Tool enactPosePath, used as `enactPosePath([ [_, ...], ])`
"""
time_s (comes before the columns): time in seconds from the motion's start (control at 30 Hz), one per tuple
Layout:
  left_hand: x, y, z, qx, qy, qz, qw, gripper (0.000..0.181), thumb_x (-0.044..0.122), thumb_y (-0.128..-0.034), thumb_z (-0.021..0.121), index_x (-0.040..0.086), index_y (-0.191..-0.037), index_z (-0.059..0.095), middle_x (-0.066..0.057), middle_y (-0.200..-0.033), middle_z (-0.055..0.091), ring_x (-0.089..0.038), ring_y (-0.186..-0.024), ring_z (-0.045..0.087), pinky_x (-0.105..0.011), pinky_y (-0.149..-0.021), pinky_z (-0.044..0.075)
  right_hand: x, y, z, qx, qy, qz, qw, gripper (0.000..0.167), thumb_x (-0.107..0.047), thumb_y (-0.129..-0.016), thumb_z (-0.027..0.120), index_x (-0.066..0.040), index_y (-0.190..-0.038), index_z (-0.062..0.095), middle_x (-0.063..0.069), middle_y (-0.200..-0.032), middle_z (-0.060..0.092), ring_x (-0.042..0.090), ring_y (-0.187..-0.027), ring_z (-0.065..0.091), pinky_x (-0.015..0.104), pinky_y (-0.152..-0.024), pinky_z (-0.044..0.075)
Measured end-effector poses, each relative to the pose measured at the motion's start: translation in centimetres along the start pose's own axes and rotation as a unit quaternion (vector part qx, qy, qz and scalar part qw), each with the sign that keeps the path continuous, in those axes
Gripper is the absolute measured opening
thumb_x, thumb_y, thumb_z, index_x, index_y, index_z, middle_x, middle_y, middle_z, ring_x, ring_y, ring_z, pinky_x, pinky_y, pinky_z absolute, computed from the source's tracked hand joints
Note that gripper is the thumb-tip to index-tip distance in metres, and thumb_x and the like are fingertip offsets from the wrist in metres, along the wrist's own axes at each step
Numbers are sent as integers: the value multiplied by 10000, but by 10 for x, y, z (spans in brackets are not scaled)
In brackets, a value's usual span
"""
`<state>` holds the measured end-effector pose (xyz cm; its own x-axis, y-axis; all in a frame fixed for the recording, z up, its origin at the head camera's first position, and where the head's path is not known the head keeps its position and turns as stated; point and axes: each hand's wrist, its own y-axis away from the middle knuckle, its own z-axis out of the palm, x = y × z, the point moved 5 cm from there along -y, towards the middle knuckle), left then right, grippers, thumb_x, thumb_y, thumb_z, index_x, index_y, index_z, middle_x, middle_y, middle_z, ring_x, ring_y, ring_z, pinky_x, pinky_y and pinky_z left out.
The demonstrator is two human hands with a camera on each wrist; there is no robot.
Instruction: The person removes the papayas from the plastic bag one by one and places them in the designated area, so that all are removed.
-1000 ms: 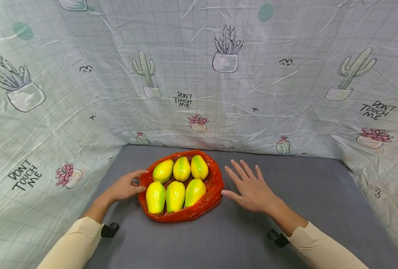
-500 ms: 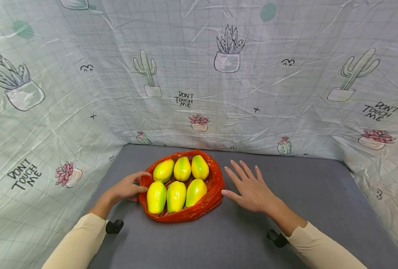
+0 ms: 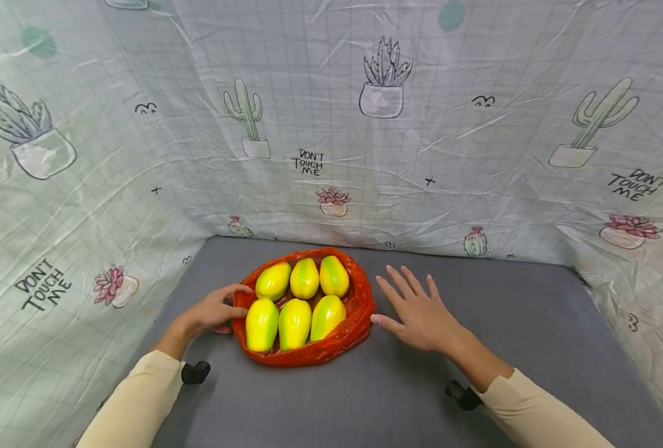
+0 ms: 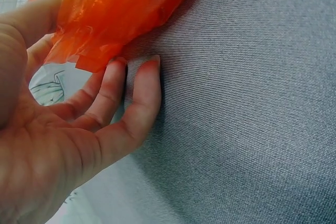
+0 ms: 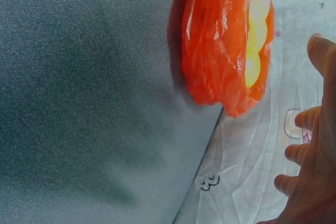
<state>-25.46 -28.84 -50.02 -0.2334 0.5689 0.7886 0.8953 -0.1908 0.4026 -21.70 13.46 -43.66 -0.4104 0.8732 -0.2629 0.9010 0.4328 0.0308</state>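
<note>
Several yellow-green fruits (image 3: 294, 325) lie in two rows inside an open red plastic bag (image 3: 339, 345), its rim folded low around them. At the bag's left edge, my left hand (image 3: 213, 310) has thumb and index finger on the rim. The left wrist view shows that hand (image 4: 79, 129) with curled fingers about the bag's thin edge (image 4: 126, 9), other fingertips near the table cloth. My right hand (image 3: 423, 317) hovers just right of the bag, fingers spread, holding nothing. In the right wrist view, a gap separates the hand (image 5: 315, 156) from the bag (image 5: 215, 40).
A grey table (image 3: 320, 404) lies under the bag. Behind and on both sides hangs a pale curtain (image 3: 320, 112) printed with plants and lettering. A black piece shows at each forearm, one on the left (image 3: 195, 372) and one on the right (image 3: 462, 395).
My left hand has shifted slightly at the bag's left edge, its forearm moving a little right. My right hand stays beside the bag. The head view has tilted slightly.
</note>
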Motion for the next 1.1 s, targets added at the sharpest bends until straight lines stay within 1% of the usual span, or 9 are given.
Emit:
enactPosePath([
  [0.13,2,1,-1,-30,36,-41,10000,567,242,-962,734,170,-1478,509,-213,-1302,463,-222,-861,636,-376,-690,600,-2,-2,0,20,38,-13,10000,842,-653,-992,524,-221,-1664,258,92,-1760,151,413,-1622,106,784,-1206,61],
  [0.2,3,1,-1,3,24,-71,10000,564,249,-960,736,179,-1474,516,-211,-1306,458,-217,-844,626,-369,-684,593,-2,-4,1,32,45,-4,10000,841,-646,-990,535,-218,-1662,265,94,-1758,158,416,-1620,112,784,-1206,65],
  [0.33,4,1,-1,20,-82,-14,10000,569,255,-956,736,162,-1472,515,-217,-1294,454,-219,-849,609,-367,-675,587,-3,-6,2,-24,50,-12,10000,851,-663,-986,528,-235,-1667,248,78,-1762,145,405,-1625,103,776,-1213,58],
  [0.43,3,2,-1,41,-115,-42,9999,571,260,-949,744,163,-1465,521,-209,-1285,458,-223,-873,607,-367,-679,590,-5,-7,4,-47,69,-82,9999,858,-681,-981,519,-245,-1667,245,73,-1763,144,402,-1626,106,774,-1214,62],
  [0.53,2,2,-1,88,-93,-131,9998,563,269,-941,757,184,-1452,537,-194,-1281,461,-226,-869,606,-363,-680,586,-7,-8,5,-53,88,-127,9999,859,-690,-977,516,-250,-1666,251,65,-1764,144,395,-1628,105,769,-1218,70],
  [0.63,1,1,0,82,-161,-106,9998,564,275,-944,752,178,-1454,532,-199,-1283,466,-221,-859,614,-361,-677,590,-10,-11,7,-68,82,-166,9998,860,-694,-974,518,-244,-1662,265,67,-1763,146,397,-1627,106,770,-1218,70],
  [0.8,-1,-1,1,116,-221,-85,9997,564,273,-945,750,179,-1456,532,-193,-1297,483,-204,-817,625,-353,-653,584,-16,-15,10,-135,112,-242,9996,868,-699,-971,514,-228,-1660,274,66,-1764,142,397,-1628,106,761,-1225,69],
  [1.0,-2,-1,2,152,-204,-68,9997,556,244,-947,743,176,-1459,536,-181,-1286,486,-204,-671,566,-332,-599,547,-25,-23,13,-183,100,-410,9989,863,-691,-982,500,-212,-1662,268,77,-1761,152,400,-1624,117,753,-1230,72],
  [1.1,-3,-1,1,141,-166,-110,9997,548,233,-945,742,177,-1451,540,-177,-1290,476,-208,-674,567,-329,-607,546,-30,-27,16,-228,35,-458,9987,869,-700,-980,493,-220,-1665,257,77,-1760,155,395,-1625,117,749,-1232,74],
])
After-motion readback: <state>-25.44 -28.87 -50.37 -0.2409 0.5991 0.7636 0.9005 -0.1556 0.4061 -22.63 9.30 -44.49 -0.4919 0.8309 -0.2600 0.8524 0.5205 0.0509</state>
